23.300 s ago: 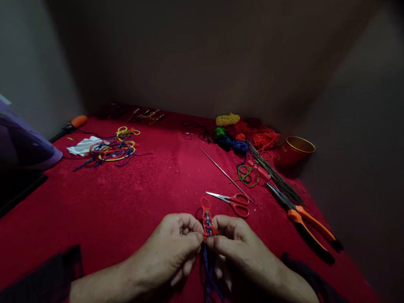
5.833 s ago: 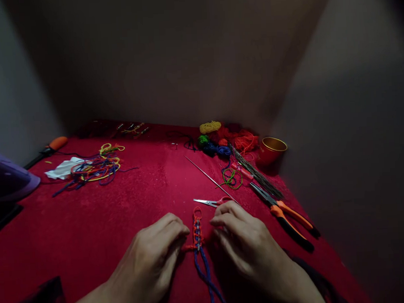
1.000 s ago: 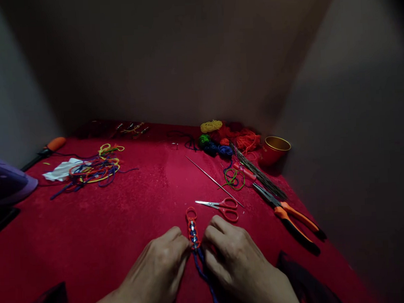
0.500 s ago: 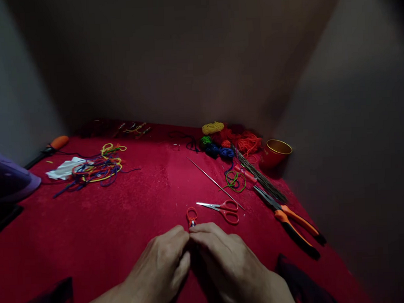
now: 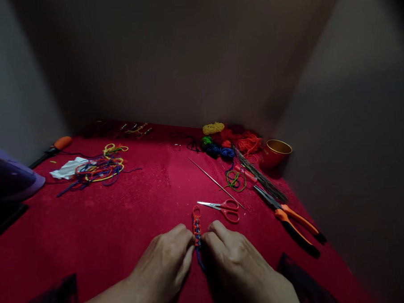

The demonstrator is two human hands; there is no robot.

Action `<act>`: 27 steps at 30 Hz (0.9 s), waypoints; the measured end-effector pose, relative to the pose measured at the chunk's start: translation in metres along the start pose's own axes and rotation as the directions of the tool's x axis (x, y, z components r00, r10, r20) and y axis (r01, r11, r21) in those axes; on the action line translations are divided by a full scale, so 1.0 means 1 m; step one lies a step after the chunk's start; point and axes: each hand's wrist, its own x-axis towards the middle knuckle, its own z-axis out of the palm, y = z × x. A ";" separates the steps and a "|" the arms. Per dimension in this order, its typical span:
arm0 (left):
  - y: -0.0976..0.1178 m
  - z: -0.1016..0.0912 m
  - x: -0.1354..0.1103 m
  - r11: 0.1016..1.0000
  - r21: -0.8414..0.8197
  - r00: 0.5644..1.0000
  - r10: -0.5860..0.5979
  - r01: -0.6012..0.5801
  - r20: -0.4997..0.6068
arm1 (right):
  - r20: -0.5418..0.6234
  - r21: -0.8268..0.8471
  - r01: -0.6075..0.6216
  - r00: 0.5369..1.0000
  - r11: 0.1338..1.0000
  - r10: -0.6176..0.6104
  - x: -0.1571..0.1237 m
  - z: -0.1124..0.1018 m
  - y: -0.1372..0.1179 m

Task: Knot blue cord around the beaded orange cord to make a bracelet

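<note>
A short knotted cord band [image 5: 197,227], orange-red and blue with a loop at its top, lies upright in front of me between my two hands. A blue cord tail hangs from its lower end. My left hand [image 5: 169,255] is closed at the band's lower left side, fingers pinched on its cord. On the right side, my right hand [image 5: 229,253] is curled, pinching cord close to the band; its fingertips are partly hidden. Just beyond the band lie small scissors [image 5: 221,207] with red handles, blades pointing left.
A long metal needle [image 5: 213,180] lies past the scissors. On the right are orange-handled pliers [image 5: 285,217], a bundle of thin sticks [image 5: 261,178] and a red cup [image 5: 276,155]. Yarn balls [image 5: 227,152] sit at the back. Left are tangled cords [image 5: 104,169] and a purple iron [image 5: 14,175].
My hands have moved apart, the right one to the right. More of the knotted band now shows between them, including its blue tail. The view has shifted slightly.
</note>
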 end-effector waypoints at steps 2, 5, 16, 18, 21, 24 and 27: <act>0.001 0.001 0.001 1.000 0.029 1.000 0.001 0.000 -0.014 | 0.037 0.022 0.002 0.999 1.000 -0.002 0.001 -0.006 0.000; 0.003 0.001 0.002 0.999 0.048 1.000 -0.004 0.005 -0.030 | 0.003 0.107 -0.010 1.000 0.994 0.010 0.004 -0.009 0.000; -0.003 0.009 0.001 0.908 0.388 0.967 0.223 -0.159 -0.126 | -0.235 -0.299 0.145 0.947 0.943 -0.220 0.009 0.004 0.002; -0.003 0.008 0.001 0.835 0.512 0.936 0.319 -0.203 -0.148 | -0.317 -0.364 0.191 0.895 0.912 -0.314 0.013 0.010 0.007; -0.002 0.005 0.003 0.735 0.640 0.866 0.452 -0.225 -0.214 | -0.443 -0.372 0.214 0.815 0.903 -0.375 0.020 0.021 0.014; -0.001 0.005 0.003 0.714 0.663 0.852 0.475 -0.227 -0.220 | -0.464 -0.335 0.266 0.788 0.904 -0.404 0.023 0.028 0.018; 0.001 0.007 0.002 0.762 0.609 0.917 0.375 -0.220 -0.138 | -0.412 -0.295 0.291 0.821 0.910 -0.396 0.021 0.025 0.016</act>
